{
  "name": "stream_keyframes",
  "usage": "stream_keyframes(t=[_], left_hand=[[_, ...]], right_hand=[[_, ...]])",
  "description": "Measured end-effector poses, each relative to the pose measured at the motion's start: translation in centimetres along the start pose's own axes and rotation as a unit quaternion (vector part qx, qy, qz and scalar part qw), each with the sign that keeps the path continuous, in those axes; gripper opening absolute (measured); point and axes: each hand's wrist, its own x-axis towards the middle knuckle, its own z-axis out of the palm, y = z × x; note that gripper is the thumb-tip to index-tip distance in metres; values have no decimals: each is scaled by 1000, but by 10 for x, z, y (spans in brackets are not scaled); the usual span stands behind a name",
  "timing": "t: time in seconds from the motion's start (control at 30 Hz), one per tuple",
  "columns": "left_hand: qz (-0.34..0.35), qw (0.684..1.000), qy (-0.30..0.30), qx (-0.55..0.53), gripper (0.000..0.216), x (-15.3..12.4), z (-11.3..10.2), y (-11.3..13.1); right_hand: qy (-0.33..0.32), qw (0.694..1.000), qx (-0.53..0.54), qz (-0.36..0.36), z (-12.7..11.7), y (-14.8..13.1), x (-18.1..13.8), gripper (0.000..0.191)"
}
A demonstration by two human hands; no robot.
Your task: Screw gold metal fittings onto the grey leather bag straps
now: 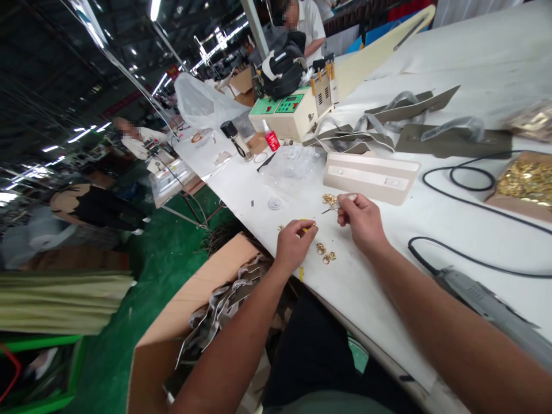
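My left hand (295,244) is closed in a pinch above the white table, with a small gold-coloured metal piece at its fingertips. Just to the right, my right hand (361,217) grips a thin pointed metal tool (329,211); its exact kind is too small to tell. Beside that tool's tip lies a cluster of gold-coloured rings (329,199). More gold rings (326,259) rest on the table nearer my body, to the right of my left hand.
A beige panel (371,178) stands behind my right hand. Grey panels with plastic-wrapped handles (452,138) lie beyond it. To the right are a box of gold parts (526,181), black cables and a grey tool (483,310). An open carton (190,293) stands below the table edge.
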Motion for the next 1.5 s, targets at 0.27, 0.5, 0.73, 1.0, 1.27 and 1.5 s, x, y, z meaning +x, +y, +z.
stream_keyframes(t=[0.27,0.5,0.73,1.0,1.27,1.5], left_hand=[[-124,970,63,-197,41,-40,-6,-31],[-118,972,52,-195,32,-35,-5,-30],[-118,963,54,-236,33,-35,-2,-33],[-142,964,28,-223,39,-34,-6,-26],[-144,967,48,-206,43,-39,-5,-26],[-147,966,59,-203,33,-40,-3,-24]], right_hand=[[-135,989,-42,33,24,8,-34,33],[-119,991,-55,9,22,10,-32,28],[-121,991,-59,18,23,11,-33,29],[-127,990,-52,18,23,9,-32,28],[-124,990,-66,4,22,8,-32,29],[-138,986,-94,-2,22,8,-34,31]])
